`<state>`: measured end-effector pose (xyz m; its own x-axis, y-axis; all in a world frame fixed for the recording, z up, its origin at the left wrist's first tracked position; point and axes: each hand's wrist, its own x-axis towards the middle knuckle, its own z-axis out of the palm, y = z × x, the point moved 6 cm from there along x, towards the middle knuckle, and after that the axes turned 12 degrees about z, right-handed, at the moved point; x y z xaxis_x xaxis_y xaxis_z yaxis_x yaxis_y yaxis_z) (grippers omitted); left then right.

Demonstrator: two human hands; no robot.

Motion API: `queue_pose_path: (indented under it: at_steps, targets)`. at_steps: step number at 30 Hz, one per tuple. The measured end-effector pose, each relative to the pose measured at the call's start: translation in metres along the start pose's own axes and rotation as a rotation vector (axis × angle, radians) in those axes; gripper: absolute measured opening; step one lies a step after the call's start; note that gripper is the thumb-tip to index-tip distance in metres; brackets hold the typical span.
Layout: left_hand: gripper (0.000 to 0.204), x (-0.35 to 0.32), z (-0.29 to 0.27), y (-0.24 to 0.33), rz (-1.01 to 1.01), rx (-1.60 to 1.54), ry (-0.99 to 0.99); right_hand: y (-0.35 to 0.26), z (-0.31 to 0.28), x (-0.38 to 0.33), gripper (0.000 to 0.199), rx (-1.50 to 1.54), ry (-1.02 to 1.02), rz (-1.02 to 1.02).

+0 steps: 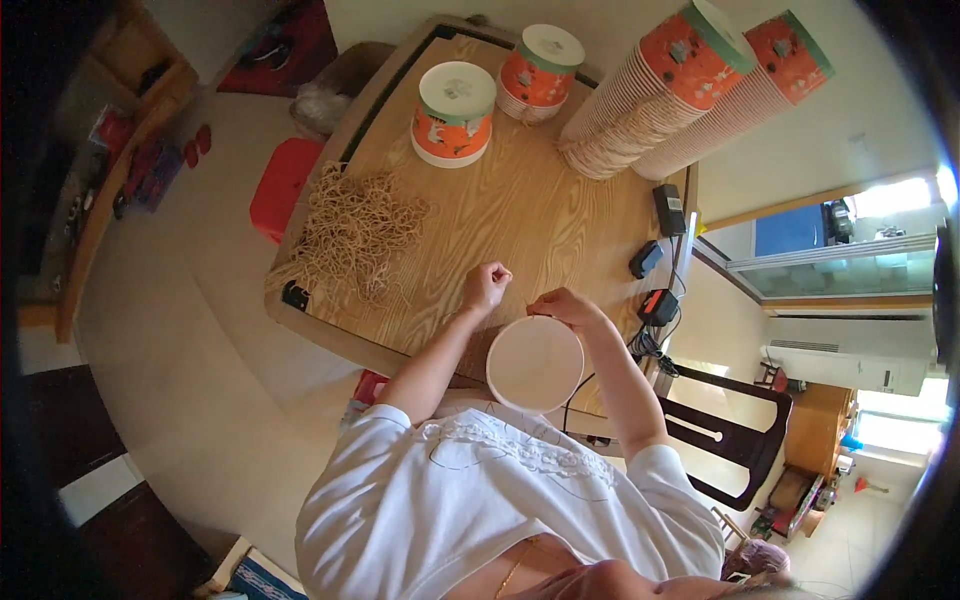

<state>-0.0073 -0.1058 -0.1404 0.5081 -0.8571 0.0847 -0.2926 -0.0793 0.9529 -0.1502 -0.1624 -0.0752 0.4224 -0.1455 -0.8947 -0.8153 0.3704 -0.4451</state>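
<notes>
- The wooden table [505,215] fills most of the space before me; I'd keep its near middle free as working room.
- Two tall tub stacks, the nearer stack [650,105] and the farther stack [745,95], lean at the table's far right; best keep my right elbow from swinging that way.
- The tangled heap of tan cord [360,235] spreads over the table's left side; drawing strands singly should spare me knots.
- A short stack of orange tubs [541,75] stands near the table's far edge, with a single orange tub [454,115] nearer me, pale base up.
- The white tub [535,367] sits at the table's near edge, its round face turned up to me; I judge it needs steadying without squashing its rim.
- My right hand [563,307] grips the tub's far rim; a light, firm pinch there should stop it turning.
- My left hand [487,288] is closed, thumb to forefinger, just beside it over the table; whether a strand is pinched there, I cannot tell.
</notes>
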Motion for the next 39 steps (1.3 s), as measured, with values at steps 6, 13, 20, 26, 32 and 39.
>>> queue_pose_path:
  at_steps: [6, 13, 20, 26, 32, 39]
  targets:
    - [0.026, -0.008, 0.0, 0.033, 0.377, 0.185, -0.243, 0.001, 0.001, -0.007, 0.019, -0.014, 0.033, -0.038]
    - [0.014, -0.019, -0.003, 0.037, -0.019, -0.172, -0.219, 0.01, -0.004, 0.003, 0.014, 0.112, -0.02, -0.199]
    - [0.018, -0.042, 0.011, 0.043, -0.31, -0.623, -0.46, 0.008, -0.007, 0.0, 0.01, 0.175, 0.072, -0.243]
    - [0.014, -0.04, 0.012, 0.039, -0.22, -0.493, -0.323, 0.007, -0.004, 0.002, 0.008, 0.294, 0.017, -0.344]
    - [0.014, -0.041, 0.016, 0.026, -0.271, -0.475, -0.29, 0.0, 0.0, -0.008, 0.008, 0.262, 0.103, -0.332]
    - [0.034, -0.015, 0.007, 0.053, 0.061, -0.372, -0.346, -0.004, -0.004, -0.005, 0.009, 0.131, 0.09, -0.342]
